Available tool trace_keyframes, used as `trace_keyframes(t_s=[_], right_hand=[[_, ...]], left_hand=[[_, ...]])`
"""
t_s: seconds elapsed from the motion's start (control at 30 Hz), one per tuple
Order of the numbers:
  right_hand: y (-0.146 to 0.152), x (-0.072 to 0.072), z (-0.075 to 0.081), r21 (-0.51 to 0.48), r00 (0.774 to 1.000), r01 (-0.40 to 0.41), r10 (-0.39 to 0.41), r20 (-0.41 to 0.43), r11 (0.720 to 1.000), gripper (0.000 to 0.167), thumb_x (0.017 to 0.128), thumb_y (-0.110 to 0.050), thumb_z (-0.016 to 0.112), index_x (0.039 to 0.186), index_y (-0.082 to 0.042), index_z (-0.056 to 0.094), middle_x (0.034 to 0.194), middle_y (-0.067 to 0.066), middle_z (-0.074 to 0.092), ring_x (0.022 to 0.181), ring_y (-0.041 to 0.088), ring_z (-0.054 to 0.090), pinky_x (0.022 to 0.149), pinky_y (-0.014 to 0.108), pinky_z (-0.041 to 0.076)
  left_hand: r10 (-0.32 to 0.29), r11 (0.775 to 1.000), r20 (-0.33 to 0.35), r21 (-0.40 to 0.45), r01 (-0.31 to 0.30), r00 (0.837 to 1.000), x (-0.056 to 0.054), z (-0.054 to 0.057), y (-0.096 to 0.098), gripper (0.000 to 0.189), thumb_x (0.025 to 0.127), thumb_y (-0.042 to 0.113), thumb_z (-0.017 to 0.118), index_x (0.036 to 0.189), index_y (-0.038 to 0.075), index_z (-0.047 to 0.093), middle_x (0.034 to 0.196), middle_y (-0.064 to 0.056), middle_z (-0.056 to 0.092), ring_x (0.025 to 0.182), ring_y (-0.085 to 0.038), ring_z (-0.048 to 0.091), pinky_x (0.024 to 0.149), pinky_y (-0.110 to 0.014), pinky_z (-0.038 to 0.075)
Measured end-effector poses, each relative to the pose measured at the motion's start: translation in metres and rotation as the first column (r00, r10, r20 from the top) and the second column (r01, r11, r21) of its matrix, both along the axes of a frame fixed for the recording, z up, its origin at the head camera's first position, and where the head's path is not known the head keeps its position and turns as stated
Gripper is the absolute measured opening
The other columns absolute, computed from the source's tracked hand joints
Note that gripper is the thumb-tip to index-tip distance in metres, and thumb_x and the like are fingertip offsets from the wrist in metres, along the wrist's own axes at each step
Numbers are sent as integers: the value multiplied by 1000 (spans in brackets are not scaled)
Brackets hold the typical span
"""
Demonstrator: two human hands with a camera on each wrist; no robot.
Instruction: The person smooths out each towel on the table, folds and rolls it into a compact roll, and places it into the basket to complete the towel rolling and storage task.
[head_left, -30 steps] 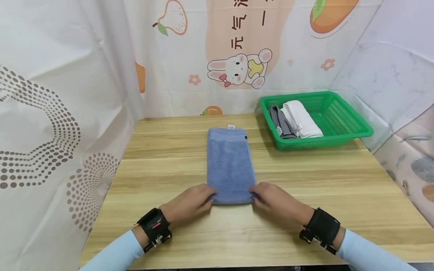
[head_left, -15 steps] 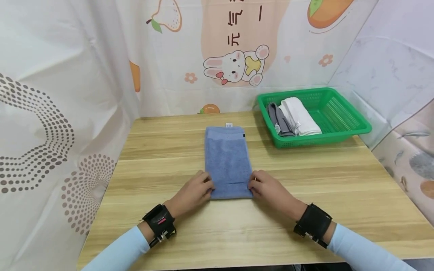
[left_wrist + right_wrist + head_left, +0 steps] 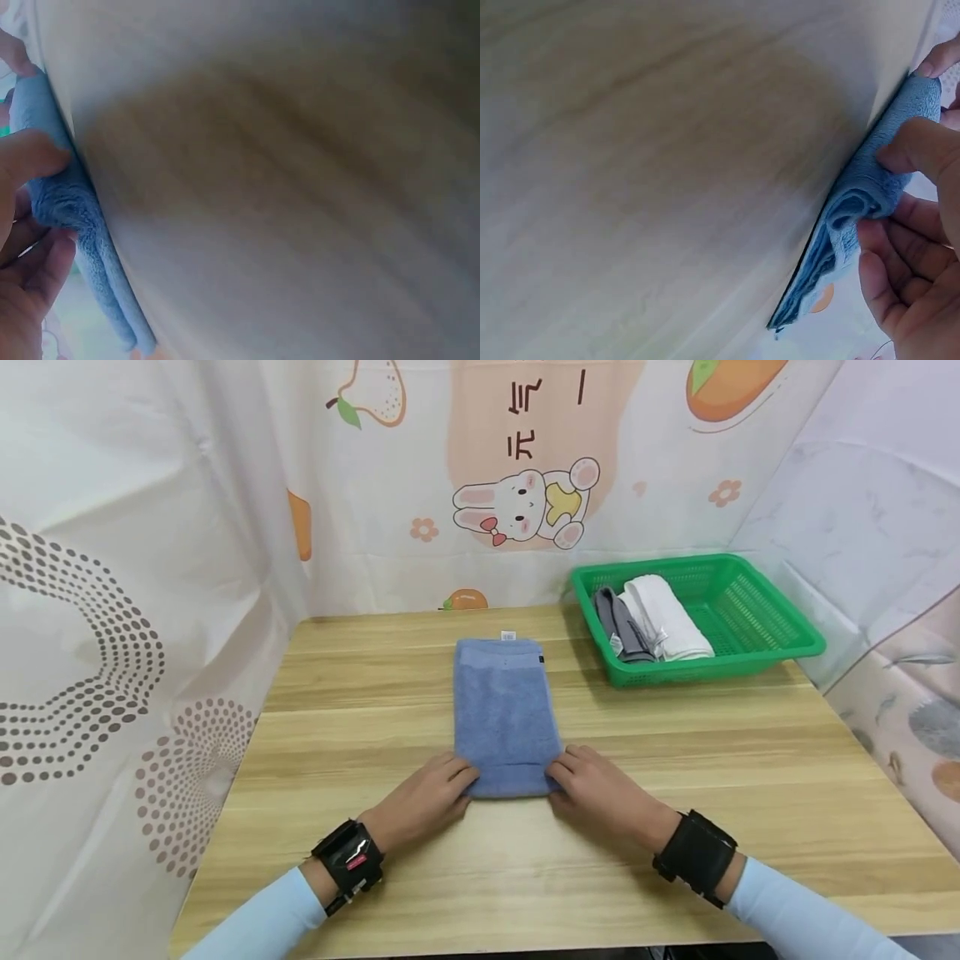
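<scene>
A blue towel (image 3: pixel 506 706) lies folded into a long strip on the table, a small white tag showing at its far end. Its near end is turned over into a thick roll. In the head view my left hand (image 3: pixel 426 797) grips the roll's left end, and my right hand (image 3: pixel 606 793) grips its right end. The left wrist view has my thumb on top of the towel (image 3: pixel 41 109) and the fingers against its other side. From the right wrist view, the towel (image 3: pixel 855 176) shows a curled spiral end between thumb and fingers, with flat layers beyond it.
A green plastic basket (image 3: pixel 806 647) stands at the table's back right corner. Inside it lie a folded white towel (image 3: pixel 667 618) and a grey one (image 3: pixel 626 631), both toward its left side. Printed curtains (image 3: pixel 375 527) hang behind and beside the wooden table (image 3: pixel 360 710).
The towel's near end has been turned over into a roll, with a crease line now across it. Both hands have moved slightly away from me with it. The basket stays put.
</scene>
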State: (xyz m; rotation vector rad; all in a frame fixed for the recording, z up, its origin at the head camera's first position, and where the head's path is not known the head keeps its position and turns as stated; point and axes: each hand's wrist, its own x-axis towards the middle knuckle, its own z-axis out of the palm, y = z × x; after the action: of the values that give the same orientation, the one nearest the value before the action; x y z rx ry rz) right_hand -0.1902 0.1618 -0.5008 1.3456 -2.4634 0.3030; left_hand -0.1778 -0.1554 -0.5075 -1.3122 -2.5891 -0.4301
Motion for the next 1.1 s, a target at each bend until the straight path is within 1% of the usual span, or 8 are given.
trace_keyframes(t_s=[0.13, 0.23, 0.47, 0.57, 0.67, 0.9, 1.0, 1.1], right_hand=[[3, -4, -3, -87, 984, 65, -49, 171, 994, 26, 85, -13, 78, 107, -1, 70, 90, 5, 68, 77, 17, 59, 68, 33, 53], [6, -7, -4, -122, 938, 129, -81, 337, 984, 27, 91, -13, 74, 115, -2, 68, 96, 5, 70, 83, 14, 64, 73, 33, 56], [11, -21, -3, -194, 684, 262, -40, 729, 945, 20, 103, -12, 62, 122, -10, 60, 86, -2, 69, 70, 10, 63, 62, 27, 51], [9, -28, -3, -198, 631, 299, -38, 775, 934, 20, 104, -13, 61, 123, -8, 57, 74, -3, 60, 59, 10, 52, 55, 27, 43], [5, -32, -5, -177, 670, 333, -100, 736, 926, 22, 101, -13, 65, 121, -9, 57, 74, -4, 57, 62, 9, 49, 57, 27, 42], [-3, -33, -3, -175, 935, 253, -194, 298, 952, 15, 86, -5, 81, 96, -11, 72, 95, 2, 62, 85, 18, 56, 73, 35, 51], [-5, -32, -2, -159, 983, 149, -129, 128, 976, 13, 84, 2, 78, 93, -7, 74, 96, 4, 66, 87, 24, 60, 75, 38, 52], [-4, -28, -3, -128, 996, 85, -80, 42, 988, 13, 86, -5, 78, 98, -3, 75, 98, 8, 69, 88, 26, 63, 75, 40, 53]], left_hand=[[29, 997, 109, 75, -37, 994, -3, 1, -1, 30, 97, 12, 68, 126, 4, 66, 116, -5, 66, 107, -17, 62, 92, -29, 53], [52, 988, 242, 130, -86, 969, -6, 1, -3, 31, 99, 15, 68, 129, 7, 63, 117, -4, 67, 106, -14, 64, 90, -29, 55], [83, 955, 531, 199, -220, 843, -14, 6, -1, 14, 102, 16, 65, 115, 14, 68, 95, 6, 69, 77, -5, 60, 67, -24, 54], [120, 944, 562, 190, -269, 818, -18, 7, 2, 9, 101, 15, 64, 108, 14, 70, 89, 7, 68, 72, -5, 59, 62, -24, 53], [164, 938, 515, 183, -295, 841, -22, 6, 4, 6, 100, 14, 66, 104, 15, 70, 88, 7, 66, 73, -6, 56, 62, -24, 50], [182, 958, 209, 183, -221, 961, -27, 2, 9, 8, 96, 5, 69, 97, 12, 71, 99, 1, 57, 92, -15, 48, 79, -27, 46], [137, 977, 89, 155, -149, 987, -26, 4, 12, 10, 96, 2, 65, 94, 10, 71, 99, 0, 61, 90, -17, 51, 77, -29, 45], [110, 988, 49, 100, -115, 993, -23, 5, 11, 7, 94, 8, 69, 99, 7, 73, 101, -2, 63, 92, -18, 53, 76, -31, 45]])
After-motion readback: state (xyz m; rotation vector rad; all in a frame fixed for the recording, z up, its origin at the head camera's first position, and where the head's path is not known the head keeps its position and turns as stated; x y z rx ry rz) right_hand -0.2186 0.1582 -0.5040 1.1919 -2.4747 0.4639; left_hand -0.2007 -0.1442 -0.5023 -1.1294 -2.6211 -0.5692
